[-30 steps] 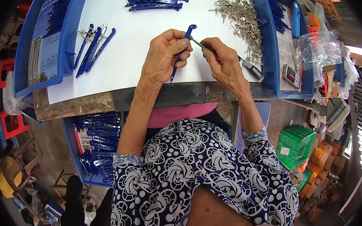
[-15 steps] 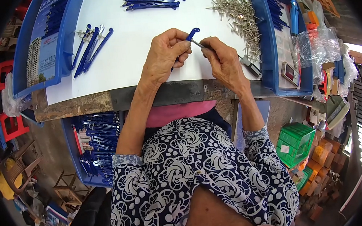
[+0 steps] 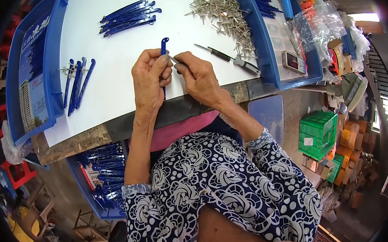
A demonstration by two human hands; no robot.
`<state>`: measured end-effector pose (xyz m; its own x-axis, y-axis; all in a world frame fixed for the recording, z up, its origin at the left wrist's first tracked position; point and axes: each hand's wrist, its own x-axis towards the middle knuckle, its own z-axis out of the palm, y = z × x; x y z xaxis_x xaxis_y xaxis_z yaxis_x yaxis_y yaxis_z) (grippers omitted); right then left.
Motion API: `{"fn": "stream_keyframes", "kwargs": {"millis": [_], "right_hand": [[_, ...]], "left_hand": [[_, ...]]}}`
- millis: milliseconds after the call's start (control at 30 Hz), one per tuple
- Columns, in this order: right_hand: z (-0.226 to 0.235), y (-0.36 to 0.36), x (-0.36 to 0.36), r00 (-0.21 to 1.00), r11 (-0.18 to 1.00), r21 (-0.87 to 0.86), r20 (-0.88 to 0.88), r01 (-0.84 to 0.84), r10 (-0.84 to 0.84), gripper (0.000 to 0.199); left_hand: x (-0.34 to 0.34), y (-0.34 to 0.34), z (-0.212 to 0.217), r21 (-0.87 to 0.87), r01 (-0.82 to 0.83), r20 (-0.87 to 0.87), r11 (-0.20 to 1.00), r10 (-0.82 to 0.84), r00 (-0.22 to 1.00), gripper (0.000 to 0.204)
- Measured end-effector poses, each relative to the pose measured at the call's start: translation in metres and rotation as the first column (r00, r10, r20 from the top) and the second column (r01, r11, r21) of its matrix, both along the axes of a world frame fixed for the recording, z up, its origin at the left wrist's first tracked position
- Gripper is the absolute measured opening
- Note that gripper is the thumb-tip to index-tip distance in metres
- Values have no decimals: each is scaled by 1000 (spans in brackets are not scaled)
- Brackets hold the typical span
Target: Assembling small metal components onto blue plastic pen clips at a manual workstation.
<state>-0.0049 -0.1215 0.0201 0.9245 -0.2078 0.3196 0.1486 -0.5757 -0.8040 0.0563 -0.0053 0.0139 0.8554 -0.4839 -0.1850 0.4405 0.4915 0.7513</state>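
— What are the hands doing, near the middle of the frame?

— The left hand [image 3: 150,81] is gripping a blue plastic strip [image 3: 164,45]; its looped end is sticking up above the fingers, over the white worktop [image 3: 122,63]. The right hand [image 3: 198,78] is pinching a small metal pin [image 3: 172,59] between thumb and forefinger, its tip touching the strip just below the loop.

— So both sets of fingers are clenched?

— Yes, the left ones around the strip, the right ones on the pin.

— What is lying around them?

— A heap of metal pins [image 3: 224,13] is sitting at the upper right of the worktop, with a screwdriver [image 3: 214,53] just below it. A bundle of blue strips [image 3: 128,17] is lying at the upper middle, and a smaller group [image 3: 77,79] at the left, beside a blue tray [image 3: 52,63]. Another blue tray [image 3: 271,66] is standing at the right.
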Motion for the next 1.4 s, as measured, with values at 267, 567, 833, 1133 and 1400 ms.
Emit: {"fn": "stream_keyframes", "kwargs": {"millis": [267, 567, 833, 1133, 1400], "right_hand": [[1, -29, -14, 995, 963, -270, -96, -13, -14, 12], [-12, -33, -11, 995, 860, -503, 91, 82, -42, 13], [-6, -92, 24, 935, 740, -572, 215, 354, -281, 15], [-20, -94, 35, 940, 554, -776, 142, 300, -310, 11], [12, -65, 27, 988, 939, -324, -52, 118, -142, 12]], "left_hand": [[13, 13, 4, -9, 60, -77, 998, -60, 995, 13], [12, 13, 4, -72, 102, -161, 992, -113, 981, 12], [12, 15, 1, -183, 180, -195, 967, -215, 957, 17], [16, 23, -6, -395, 194, -244, 898, -307, 920, 18], [19, 21, -12, -524, 215, -265, 824, -397, 879, 22]]}}
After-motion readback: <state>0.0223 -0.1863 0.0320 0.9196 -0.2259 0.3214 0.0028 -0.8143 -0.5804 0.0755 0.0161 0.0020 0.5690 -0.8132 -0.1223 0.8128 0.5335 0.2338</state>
